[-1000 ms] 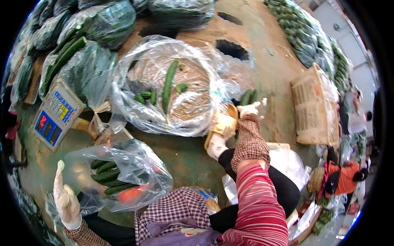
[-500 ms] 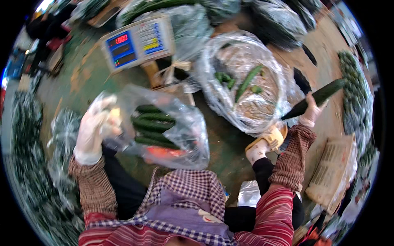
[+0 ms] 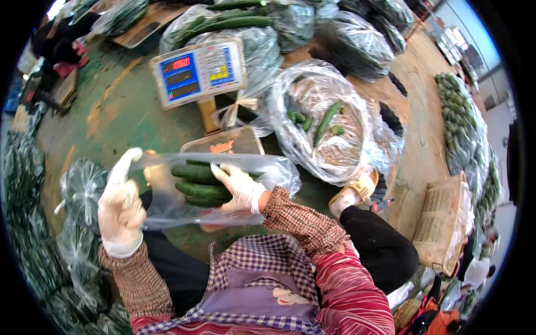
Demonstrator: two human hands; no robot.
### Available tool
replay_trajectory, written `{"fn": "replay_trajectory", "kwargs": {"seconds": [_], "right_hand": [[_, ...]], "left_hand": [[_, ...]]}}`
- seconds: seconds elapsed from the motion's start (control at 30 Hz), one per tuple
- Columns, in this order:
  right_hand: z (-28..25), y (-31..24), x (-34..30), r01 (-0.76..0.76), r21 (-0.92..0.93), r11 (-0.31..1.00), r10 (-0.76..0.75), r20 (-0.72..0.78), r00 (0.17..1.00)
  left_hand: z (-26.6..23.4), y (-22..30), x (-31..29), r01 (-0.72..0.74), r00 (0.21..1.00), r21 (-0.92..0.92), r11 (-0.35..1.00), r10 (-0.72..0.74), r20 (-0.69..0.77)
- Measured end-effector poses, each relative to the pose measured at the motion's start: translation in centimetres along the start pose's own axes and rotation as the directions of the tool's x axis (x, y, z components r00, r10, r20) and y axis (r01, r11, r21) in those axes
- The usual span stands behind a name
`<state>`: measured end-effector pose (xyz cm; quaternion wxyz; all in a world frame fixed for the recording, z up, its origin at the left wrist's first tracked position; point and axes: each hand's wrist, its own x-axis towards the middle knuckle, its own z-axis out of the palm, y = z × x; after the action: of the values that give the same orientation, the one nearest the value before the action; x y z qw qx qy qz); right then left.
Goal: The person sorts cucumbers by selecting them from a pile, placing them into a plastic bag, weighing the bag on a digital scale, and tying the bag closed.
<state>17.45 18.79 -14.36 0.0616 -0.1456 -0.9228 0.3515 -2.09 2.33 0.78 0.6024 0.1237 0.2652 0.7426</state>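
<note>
A clear plastic bag (image 3: 159,209) with several dark green cucumbers (image 3: 202,192) in it lies stretched sideways in front of me. My white-gloved left hand (image 3: 124,209) is closed at the bag's left end, its index finger pointing up. My gloved right hand (image 3: 243,187) reaches across from the right and grips the cucumbers, fingers and thumb apart over them. Whether its fingertips are inside or outside the plastic, I cannot tell. Just behind the bag is the weighing plate (image 3: 245,137) of a scale, whose lit display (image 3: 200,72) stands on a post.
A large plastic-lined container (image 3: 279,120) at centre right holds a few green cucumbers (image 3: 328,123). Filled bags (image 3: 357,42) lie at the back. A beige crate (image 3: 441,223) stands at right, near my slippered foot (image 3: 354,192). Bagged produce (image 3: 25,212) lines the left side.
My right hand has come in from the far right, where it held up one cucumber, to the cucumbers in the bag. The bag is now drawn out flatter. The scale's reading has changed.
</note>
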Motion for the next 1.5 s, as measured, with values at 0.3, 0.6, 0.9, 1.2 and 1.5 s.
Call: {"fn": "replay_trajectory", "kwargs": {"seconds": [0.3,0.6,0.9,1.2,1.5], "right_hand": [[-10.9,19.9,2.8,0.132,0.944,0.303,0.787,-0.327,0.524],[-17.3,36.0,12.5,-0.763,0.112,0.637,0.718,-0.446,0.534],[-19.4,39.9,18.0,0.387,0.822,0.418,0.591,-0.569,0.572],[-21.4,37.0,9.0,0.114,0.072,0.991,-0.015,-0.784,0.621],[-20.8,30.2,11.2,-0.355,-0.194,0.915,0.030,-0.842,0.538]], "left_hand": [[4.3,-4.2,4.5,0.037,0.964,0.352,0.935,0.060,-0.260],[4.2,-4.7,10.4,0.177,0.870,0.247,0.953,-0.034,-0.491],[3.9,-3.9,16.0,0.315,0.852,0.236,0.919,-0.165,-0.496],[5.1,-5.0,15.1,0.303,0.884,0.344,0.889,-0.128,-0.449],[6.3,-7.4,12.9,0.314,0.908,0.449,0.837,-0.126,-0.400]]}}
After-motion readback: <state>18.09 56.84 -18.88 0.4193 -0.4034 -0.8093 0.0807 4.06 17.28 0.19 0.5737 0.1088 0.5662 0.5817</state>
